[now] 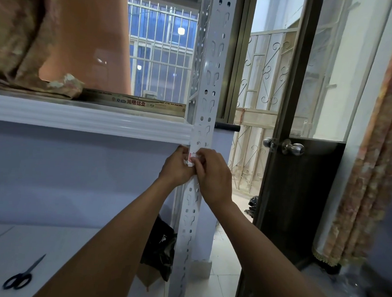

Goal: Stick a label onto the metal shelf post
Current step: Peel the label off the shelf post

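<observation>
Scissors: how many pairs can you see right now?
1. The scissors, black-handled, lie on the white lower shelf at bottom left, well away from both hands at the post. More could be hidden beneath the forearms or outside the frame.

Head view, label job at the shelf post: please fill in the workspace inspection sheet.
Surface: white lower shelf, mostly bare.
Job's things: label, white with red print, pressed against the perforated metal post just below the upper shelf edge.
Clutter: black scissors on the lower shelf; black bag behind the post.
Grippers: left hand and right hand both on the label.
Cables: nothing seen.
Surroundings: barred window, dark door with knob, curtain.
</observation>
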